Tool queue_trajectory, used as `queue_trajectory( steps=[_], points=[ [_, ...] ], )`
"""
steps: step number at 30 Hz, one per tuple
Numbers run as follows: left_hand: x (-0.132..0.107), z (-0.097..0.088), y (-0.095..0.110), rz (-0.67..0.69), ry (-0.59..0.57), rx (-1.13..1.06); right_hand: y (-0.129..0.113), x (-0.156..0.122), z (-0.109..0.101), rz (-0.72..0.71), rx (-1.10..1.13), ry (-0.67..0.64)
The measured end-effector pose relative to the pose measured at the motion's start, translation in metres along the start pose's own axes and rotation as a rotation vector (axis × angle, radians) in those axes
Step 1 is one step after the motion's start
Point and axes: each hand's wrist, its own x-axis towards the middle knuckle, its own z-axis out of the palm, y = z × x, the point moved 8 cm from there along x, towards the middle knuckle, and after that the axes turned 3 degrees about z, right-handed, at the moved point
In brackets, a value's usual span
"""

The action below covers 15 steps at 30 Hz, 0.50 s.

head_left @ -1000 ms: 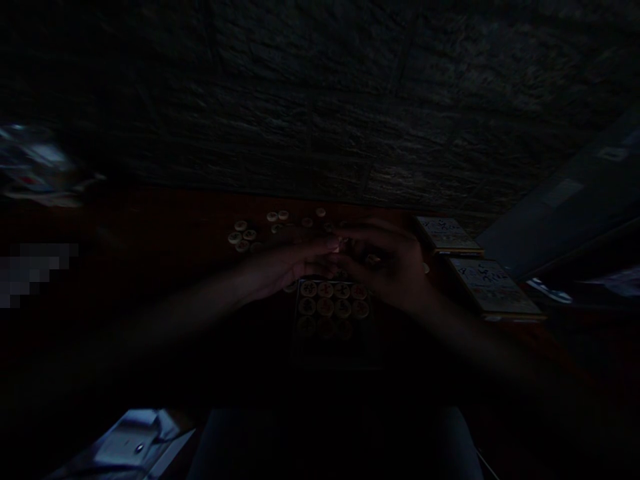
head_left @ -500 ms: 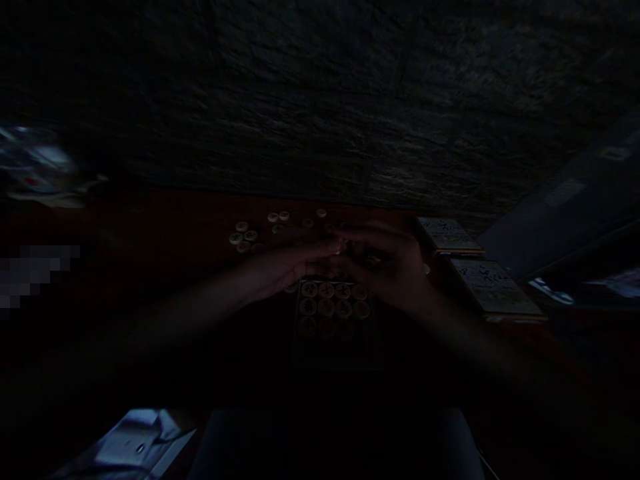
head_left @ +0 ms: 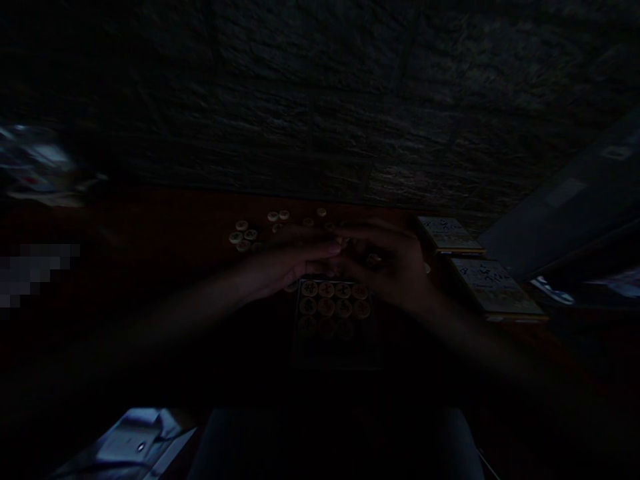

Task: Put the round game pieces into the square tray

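In dim light, my left hand (head_left: 293, 263) and my right hand (head_left: 397, 267) meet fingertip to fingertip above the far edge of a shallow box (head_left: 300, 347). Both have bent, closed fingers; whatever is pinched between them is too dark to make out. The box bears rows of round Chinese chess pieces (head_left: 327, 307) marked with dark and red characters. Its near part fades into shadow. Under the arch of my right hand shows a pale yellowish thing (head_left: 373, 259), perhaps another piece. Loose Chinese chess pieces (head_left: 251, 235) lie beyond my left hand, some partly covered.
Two flat boxes with writing on their lids, a farther one (head_left: 450, 233) and a nearer one (head_left: 497, 287), lie to the right on the reddish table (head_left: 175, 220). A rough stone-patterned wall (head_left: 320, 120) rises behind. Clear plastic-looking clutter (head_left: 40, 163) stands far left.
Both hands stay almost in place, with only a slight shift of the fingers where they meet. The box and the loose pieces have not moved.
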Motion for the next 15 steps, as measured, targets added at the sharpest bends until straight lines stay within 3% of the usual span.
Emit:
queue_trajectory(
  steps=[15],
  points=[
    [-0.0012,0.0024,0.0022,0.002,-0.011,0.010,-0.0015,-0.0008,0.0008,-0.046,-0.022,-0.001]
  ],
)
